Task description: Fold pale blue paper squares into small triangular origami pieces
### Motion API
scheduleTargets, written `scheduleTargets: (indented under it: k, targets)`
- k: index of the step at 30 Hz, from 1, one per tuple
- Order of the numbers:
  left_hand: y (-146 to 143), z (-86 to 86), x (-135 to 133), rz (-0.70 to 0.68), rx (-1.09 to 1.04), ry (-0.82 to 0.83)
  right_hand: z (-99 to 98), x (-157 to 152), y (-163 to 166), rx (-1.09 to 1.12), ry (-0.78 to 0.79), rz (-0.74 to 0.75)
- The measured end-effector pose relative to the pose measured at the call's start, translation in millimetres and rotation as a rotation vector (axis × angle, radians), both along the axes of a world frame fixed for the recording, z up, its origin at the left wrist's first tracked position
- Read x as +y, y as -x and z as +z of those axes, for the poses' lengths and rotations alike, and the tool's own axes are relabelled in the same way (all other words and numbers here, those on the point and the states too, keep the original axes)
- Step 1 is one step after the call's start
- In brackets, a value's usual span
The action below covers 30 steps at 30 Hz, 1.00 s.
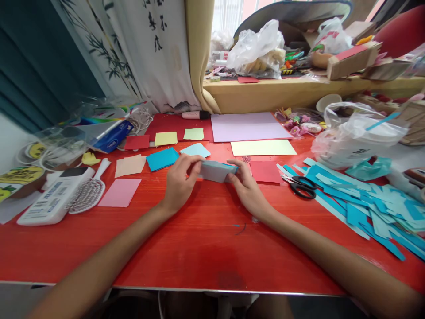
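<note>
Bench [186,257]: glossy red top, pale strip along the near edge.
Scissors [304,188]: black-handled, lying flat, blades pointing left.
Paper strips [365,197]: a loose heap of blue and pale aqua, right of the scissors.
Red square [265,172]: just left of the scissors, by the blades.
Pale yellow sheet [264,147]: beyond the scissors, toward the left.
Lilac sheet [249,126]: farther beyond the scissors.
Blue paper [162,159]: well left of the scissors.
Pink square [120,193]: farther left of the scissors.
Hairbrush [86,197]: far left of the scissors.
</note>
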<state>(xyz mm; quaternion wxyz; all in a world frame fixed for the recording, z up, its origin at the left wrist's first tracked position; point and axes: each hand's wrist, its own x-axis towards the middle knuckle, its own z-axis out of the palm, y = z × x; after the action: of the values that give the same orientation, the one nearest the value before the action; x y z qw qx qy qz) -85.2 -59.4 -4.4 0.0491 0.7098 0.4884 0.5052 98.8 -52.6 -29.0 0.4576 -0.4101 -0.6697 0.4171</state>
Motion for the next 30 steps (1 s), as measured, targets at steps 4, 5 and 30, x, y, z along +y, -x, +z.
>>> scheduleTargets:
  k: [4, 5, 30]
  targets:
    - [0, 0.1, -1, -0.028, -0.15, 0.179, 1.5, -1, -1, -0.042, -0.001, 0.015]
    - [0, -0.2, 0, -0.029, -0.161, 0.205, 1.5, -1, -2, -0.048, 0.0, 0.018]
    - [-5, -9.5, 5, -0.151, -0.159, 0.387, -2.9, 1, -4, 0.07, 0.005, -0.055]
